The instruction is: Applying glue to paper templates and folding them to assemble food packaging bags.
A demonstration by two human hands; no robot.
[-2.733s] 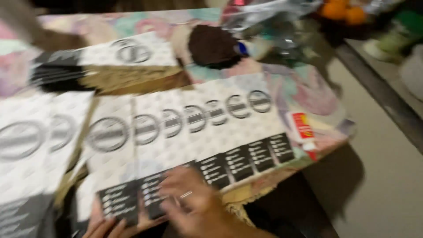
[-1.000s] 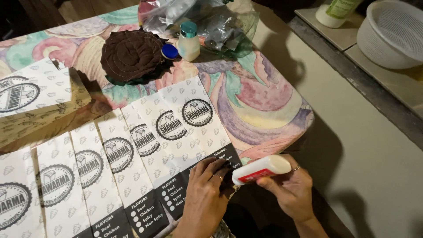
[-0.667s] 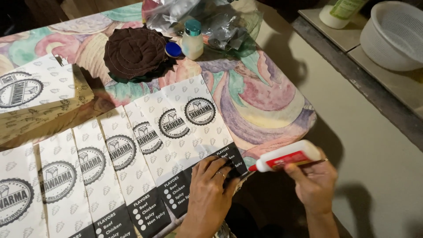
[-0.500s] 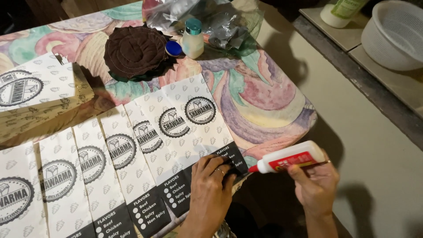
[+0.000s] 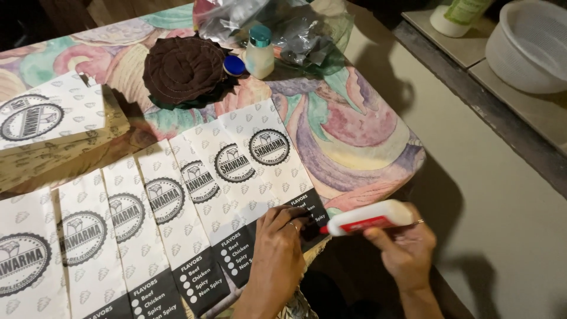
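Several flat white paper sleeves [image 5: 260,159] with round black emblems and black bottom bands lie overlapped in a row along the near table edge. My left hand [image 5: 277,248] presses fingers down on the black band of the rightmost sleeve. My right hand [image 5: 404,248] holds a white glue bottle [image 5: 369,217] with a red label, lying sideways, its red tip touching that sleeve's lower right corner next to my left fingertips.
A stack of the same sleeves [image 5: 53,130] sits at the left. A dark brown fabric flower [image 5: 186,71], a small bottle with a teal cap [image 5: 260,53] and crumpled plastic [image 5: 295,26] lie at the back. A white basin [image 5: 531,47] stands off the table, right.
The view swung right from the sleeve row. My right hand brought the glue bottle in and moved its tip to the rightmost sleeve's corner. My left hand stayed pressing that sleeve.
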